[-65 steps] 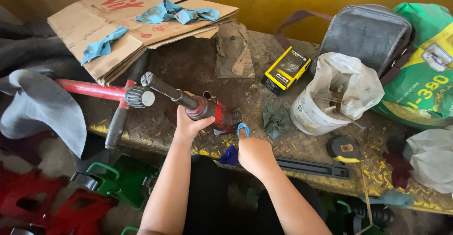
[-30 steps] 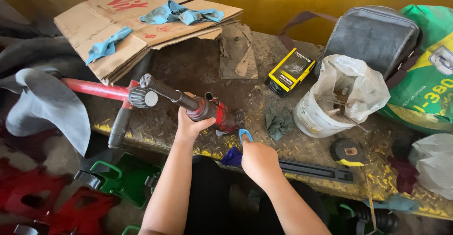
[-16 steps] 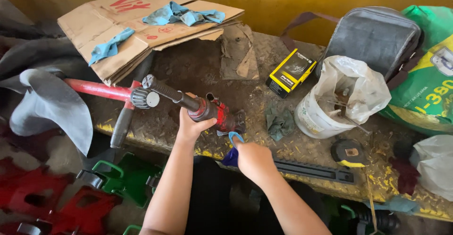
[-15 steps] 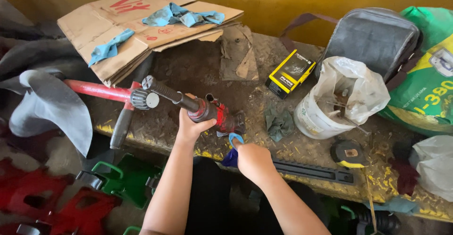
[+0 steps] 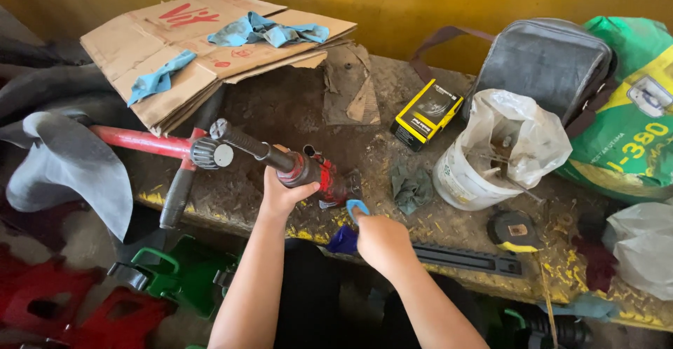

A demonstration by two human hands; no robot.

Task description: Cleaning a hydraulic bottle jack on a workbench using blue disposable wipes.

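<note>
A red pump-like tool (image 5: 312, 172) with a dark ribbed handle (image 5: 245, 144) lies across the dirty workbench (image 5: 294, 111). My left hand (image 5: 282, 195) is closed around the tool's shaft, just below the handle. My right hand (image 5: 378, 240) is at the bench's front edge, pinching a small blue-handled tool (image 5: 355, 209) whose tip points at the tool's red end. A dark blue piece (image 5: 343, 240) sits just left of that hand.
Folded cardboard (image 5: 210, 40) with blue rags lies at the back left. A yellow-black box (image 5: 426, 114), a white bucket in a plastic bag (image 5: 491, 156), a grey bag (image 5: 543, 62), a green sack (image 5: 631, 125) and a tape measure (image 5: 515, 231) crowd the right. Green and red stands (image 5: 175, 279) sit below the bench.
My right hand has shifted slightly toward the tool's red end with the blue-handled tool. My left hand keeps its grip on the shaft.
</note>
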